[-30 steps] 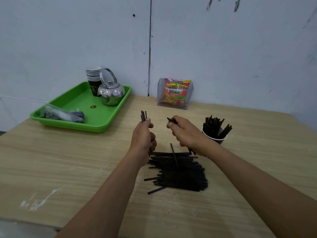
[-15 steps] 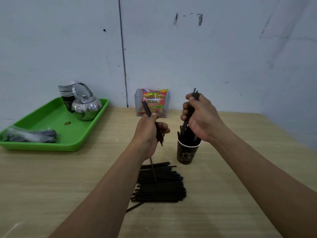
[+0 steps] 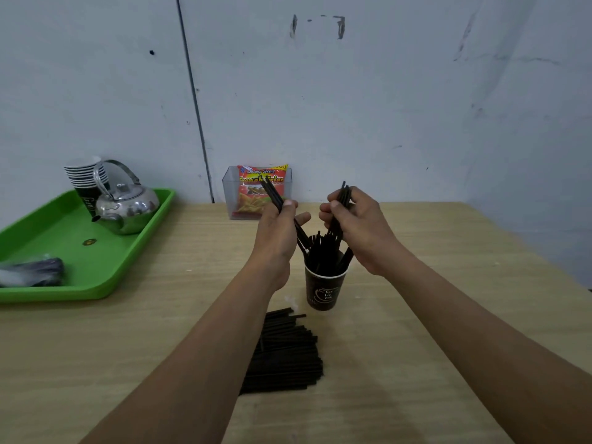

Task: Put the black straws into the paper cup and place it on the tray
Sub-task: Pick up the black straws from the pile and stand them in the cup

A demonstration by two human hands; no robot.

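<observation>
Left hand [image 3: 278, 235], right hand [image 3: 363, 232] grip straws [image 3: 323, 251] over cup [image 3: 322, 291]

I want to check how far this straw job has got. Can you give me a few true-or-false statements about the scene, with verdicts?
1. The paper cup stands on the green tray. False: it stands on the table, to the right of the tray.
2. The left hand and the right hand each hold black straws. True.
3. The cup is empty. False: straws stand in it.
4. A pile of straws lies on the table, nearer the camera than the cup. True.
5. The kettle sits on the table beside the snack packet. False: it sits on the tray.
</observation>
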